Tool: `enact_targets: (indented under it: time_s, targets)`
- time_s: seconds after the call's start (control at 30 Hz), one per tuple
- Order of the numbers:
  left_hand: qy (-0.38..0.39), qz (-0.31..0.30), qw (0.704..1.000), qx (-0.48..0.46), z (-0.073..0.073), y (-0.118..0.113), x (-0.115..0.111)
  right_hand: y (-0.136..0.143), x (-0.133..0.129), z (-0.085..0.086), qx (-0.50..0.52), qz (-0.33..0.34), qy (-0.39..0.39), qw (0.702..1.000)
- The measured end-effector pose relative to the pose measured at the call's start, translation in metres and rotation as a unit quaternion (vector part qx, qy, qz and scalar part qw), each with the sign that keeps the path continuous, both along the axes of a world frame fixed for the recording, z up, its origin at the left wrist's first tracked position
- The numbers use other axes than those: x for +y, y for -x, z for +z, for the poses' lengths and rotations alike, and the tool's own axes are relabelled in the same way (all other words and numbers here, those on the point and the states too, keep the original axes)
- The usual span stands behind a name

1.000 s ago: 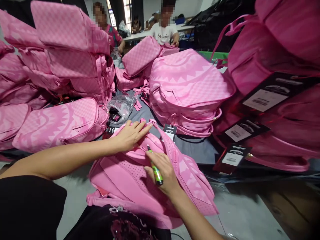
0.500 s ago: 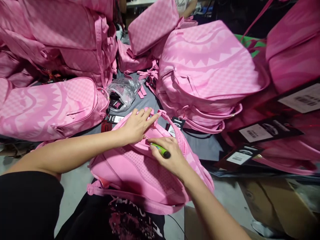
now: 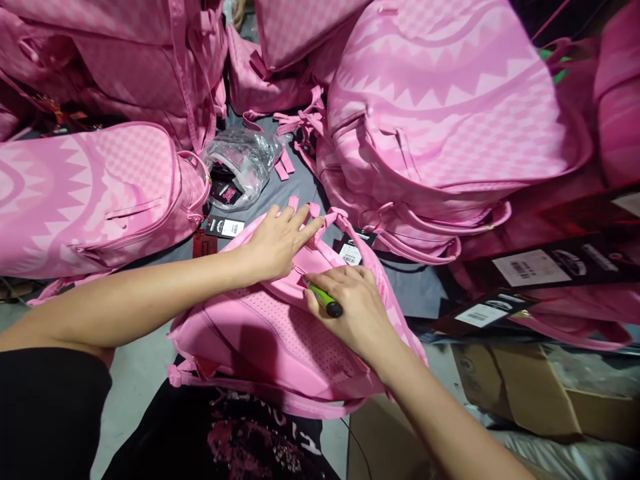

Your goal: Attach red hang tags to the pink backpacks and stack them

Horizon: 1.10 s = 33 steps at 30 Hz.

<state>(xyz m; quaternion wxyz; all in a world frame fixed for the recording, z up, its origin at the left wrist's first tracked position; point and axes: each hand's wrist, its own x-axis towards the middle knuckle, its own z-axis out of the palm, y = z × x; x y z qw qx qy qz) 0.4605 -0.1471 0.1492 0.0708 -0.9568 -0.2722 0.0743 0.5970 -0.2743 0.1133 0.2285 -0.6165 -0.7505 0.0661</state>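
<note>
Though steep earlier, marker (image 3: 323,299) now flatter.

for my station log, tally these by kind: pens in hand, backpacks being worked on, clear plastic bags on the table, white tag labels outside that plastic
Green pen, in the right hand: 1
Pink backpack, under the left hand: 1
Clear plastic bag: 1
White tag labels, one cut off by the picture's right edge: 5
Total: 8
</note>
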Motion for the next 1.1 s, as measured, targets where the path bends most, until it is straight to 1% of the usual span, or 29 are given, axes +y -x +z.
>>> enact_targets:
  time_s: [0.07, 0.2, 0.27, 0.47, 0.6, 0.73, 0.83, 0.9, 0.93, 1.0, 1.1]
  targets:
    - [-0.001, -0.012, 1.0, -0.017, -0.003, 0.0, 0.002, 0.001, -0.001, -0.002, -0.022, -0.003, -0.012, 1.0]
    - [-0.008, -0.099, 0.994, -0.041, -0.012, -0.006, 0.005, 0.001, -0.004, -0.008, -0.009, -0.002, -0.022, 1.0]
    - [-0.003, -0.115, 0.993, -0.039, -0.015, -0.01, 0.005, 0.0, -0.005, -0.01, 0.005, -0.01, -0.023, 1.0]
    - [0.01, -0.089, 0.995, -0.05, -0.015, -0.013, 0.004, -0.009, -0.008, -0.008, 0.064, 0.004, 0.005, 0.998]
    - [0.014, -0.084, 0.996, -0.038, -0.014, -0.012, 0.006, -0.007, -0.004, -0.01, 0.085, 0.0, 0.006, 0.996]
    - [0.023, -0.083, 0.996, -0.027, -0.01, -0.012, 0.008, 0.002, -0.002, -0.014, 0.091, -0.036, -0.01, 0.995]
    - [0.026, -0.037, 0.999, -0.018, -0.003, -0.012, 0.007, 0.005, -0.004, -0.014, 0.078, -0.063, -0.021, 0.995]
    - [0.025, 0.0, 1.0, -0.003, 0.001, -0.011, 0.006, 0.007, -0.004, -0.013, 0.097, -0.066, -0.017, 0.993]
    - [0.026, 0.009, 1.0, 0.004, 0.002, -0.011, 0.006, 0.008, -0.003, -0.012, 0.11, -0.065, -0.011, 0.992]
    - [0.027, 0.007, 1.0, 0.011, 0.004, -0.01, 0.006, 0.01, -0.002, -0.011, 0.12, -0.073, -0.001, 0.99]
    - [0.025, -0.008, 1.0, 0.013, 0.005, -0.008, 0.009, 0.016, -0.001, -0.01, 0.1, -0.101, -0.009, 0.99]
